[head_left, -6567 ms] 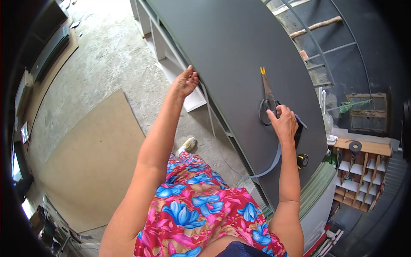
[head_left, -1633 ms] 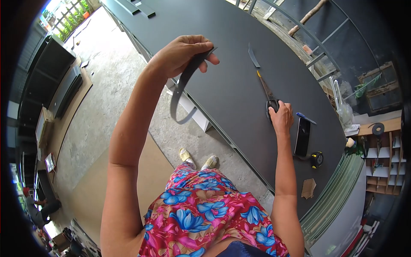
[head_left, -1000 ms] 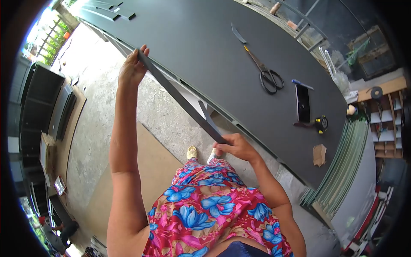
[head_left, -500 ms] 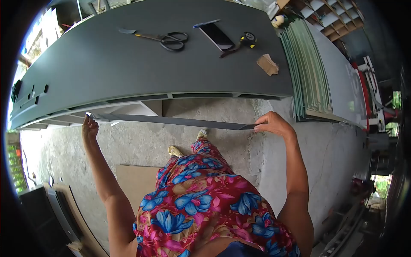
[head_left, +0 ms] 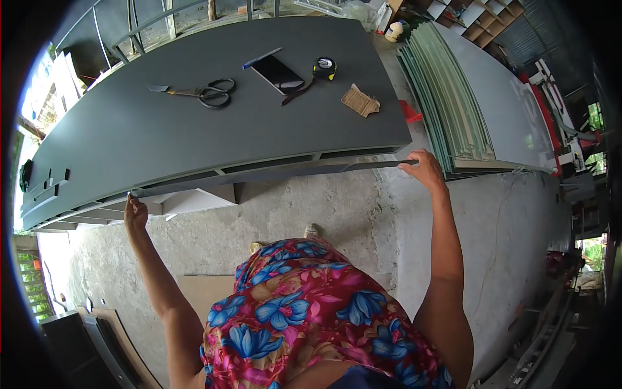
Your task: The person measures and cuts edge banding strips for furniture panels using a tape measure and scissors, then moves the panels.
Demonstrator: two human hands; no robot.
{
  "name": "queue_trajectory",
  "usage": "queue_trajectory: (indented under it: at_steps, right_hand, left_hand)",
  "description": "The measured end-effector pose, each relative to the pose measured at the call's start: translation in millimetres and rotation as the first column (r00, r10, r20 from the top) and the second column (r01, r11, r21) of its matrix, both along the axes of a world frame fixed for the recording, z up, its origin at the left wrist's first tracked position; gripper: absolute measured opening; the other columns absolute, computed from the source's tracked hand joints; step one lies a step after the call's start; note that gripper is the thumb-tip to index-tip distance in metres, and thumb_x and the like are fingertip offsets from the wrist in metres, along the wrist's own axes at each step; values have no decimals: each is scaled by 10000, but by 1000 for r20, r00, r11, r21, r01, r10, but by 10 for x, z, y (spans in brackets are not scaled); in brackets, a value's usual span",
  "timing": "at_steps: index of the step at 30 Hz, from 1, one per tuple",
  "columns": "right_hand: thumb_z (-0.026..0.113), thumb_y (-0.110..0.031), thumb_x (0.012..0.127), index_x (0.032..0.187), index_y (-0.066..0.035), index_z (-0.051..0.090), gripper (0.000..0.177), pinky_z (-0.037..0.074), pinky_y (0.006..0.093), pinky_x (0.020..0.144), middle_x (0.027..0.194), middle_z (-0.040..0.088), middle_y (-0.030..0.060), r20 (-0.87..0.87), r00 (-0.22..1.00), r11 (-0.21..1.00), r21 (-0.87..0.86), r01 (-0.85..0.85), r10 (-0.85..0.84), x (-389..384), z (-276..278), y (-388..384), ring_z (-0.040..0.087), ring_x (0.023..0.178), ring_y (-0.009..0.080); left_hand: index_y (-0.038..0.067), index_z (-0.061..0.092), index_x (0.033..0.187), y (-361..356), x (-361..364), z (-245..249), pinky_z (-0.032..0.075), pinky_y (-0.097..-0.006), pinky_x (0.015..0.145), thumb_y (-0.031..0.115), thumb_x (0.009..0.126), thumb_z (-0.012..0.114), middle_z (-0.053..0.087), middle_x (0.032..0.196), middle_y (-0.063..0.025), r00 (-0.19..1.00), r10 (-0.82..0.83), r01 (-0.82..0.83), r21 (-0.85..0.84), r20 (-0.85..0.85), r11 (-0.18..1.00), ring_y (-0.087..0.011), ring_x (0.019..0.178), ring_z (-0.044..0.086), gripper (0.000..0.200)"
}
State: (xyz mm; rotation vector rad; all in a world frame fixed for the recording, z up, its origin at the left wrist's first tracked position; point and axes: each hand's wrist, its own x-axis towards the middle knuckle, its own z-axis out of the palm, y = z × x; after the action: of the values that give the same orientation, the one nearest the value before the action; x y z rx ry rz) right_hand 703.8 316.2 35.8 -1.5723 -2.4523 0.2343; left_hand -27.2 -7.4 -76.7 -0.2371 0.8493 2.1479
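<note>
A long thin dark strip (head_left: 278,174) stretches between my hands along the near edge of the grey panelled table (head_left: 194,139). Its left end is pinched in my left hand (head_left: 136,212). My right hand (head_left: 424,170) grips the other end, just past the table's near right corner. Whether the strip touches the table edge I cannot tell. On the tabletop lie scissors (head_left: 217,93), a black phone (head_left: 277,74) with a blue pen (head_left: 262,58), a tape measure (head_left: 324,68) and a torn cardboard piece (head_left: 360,101).
Green-edged boards (head_left: 447,104) are stacked right of the table, beside a large pale panel (head_left: 502,91). Small dark pieces (head_left: 46,188) lie at the table's left end. A brown board (head_left: 204,292) rests on the concrete floor (head_left: 259,217). Dark panels (head_left: 110,343) stand at lower left.
The strip has moved from in front of the table up to its near edge. My right hand has moved up and slightly right. The view has shifted, and the tabletop things appear further left.
</note>
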Motion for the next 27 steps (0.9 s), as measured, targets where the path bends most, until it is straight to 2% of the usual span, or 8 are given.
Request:
queue_trajectory:
  at_steps: [2,8,11,12,17,20,23,27]
  right_hand:
    - [691,-309,665,822,-41,627,317,448,342,686,822,616,121,-64,987,979,-152,136,-147,37,-50,50,587,722,280]
    - [642,-144,734,881,-17,611,197,450,259,517,765,614,71,-315,945,976,-217,12,-82,323,-500,265,566,610,156]
    - [600,-55,742,864,-16,613,128,440,302,598,737,595,117,-441,881,948,-317,28,-174,253,-443,226,566,625,223]
    - [599,-54,742,865,-18,613,129,441,301,595,741,591,113,-481,865,961,-277,7,-145,232,-456,231,562,617,221]
    - [605,-61,742,860,-24,601,124,450,300,581,770,574,93,-543,837,998,40,-51,65,210,-587,364,553,590,213]
    - [621,-77,736,862,-36,585,137,456,298,592,770,584,86,-512,859,987,130,92,-13,160,-611,354,562,608,214]
    - [640,-83,722,860,-37,571,161,459,298,617,774,594,85,-515,836,956,97,276,-189,55,-602,273,573,642,204]
    - [649,-57,723,875,-13,550,187,459,259,582,723,590,67,-709,682,945,69,321,-180,38,-887,382,574,645,137]
  left_hand:
    - [60,559,857,-109,-33,-156,337,-176,391,180,863,494,580,633,-21,996,-83,84,72,-22,994,-64,497,520,137]
    - [39,559,936,-332,104,-234,421,-204,451,133,874,452,637,801,-81,996,87,-87,21,-26,996,-118,620,603,155]
    - [36,545,980,-560,-72,-375,446,-206,458,126,876,444,637,857,-88,995,13,-5,83,-95,996,-131,664,620,171]
    - [35,540,994,-571,-53,-347,453,-207,459,125,877,442,636,873,-89,991,-42,57,120,-125,991,-134,677,625,177]
    - [22,534,1020,-607,-36,-288,460,-197,456,119,868,464,636,875,-85,980,169,-169,13,-107,986,-138,697,631,194]
    - [20,545,986,-626,2,-250,459,-200,458,112,861,476,636,874,-88,990,75,-66,79,-123,995,-135,680,628,170]
    - [19,551,977,-548,33,-226,458,-204,459,110,857,483,636,870,-94,975,209,-211,-15,-69,977,-133,672,625,165]
    - [19,539,997,-532,-11,-318,469,-220,476,98,855,480,635,878,-94,991,73,-66,65,-116,996,-147,704,627,173]
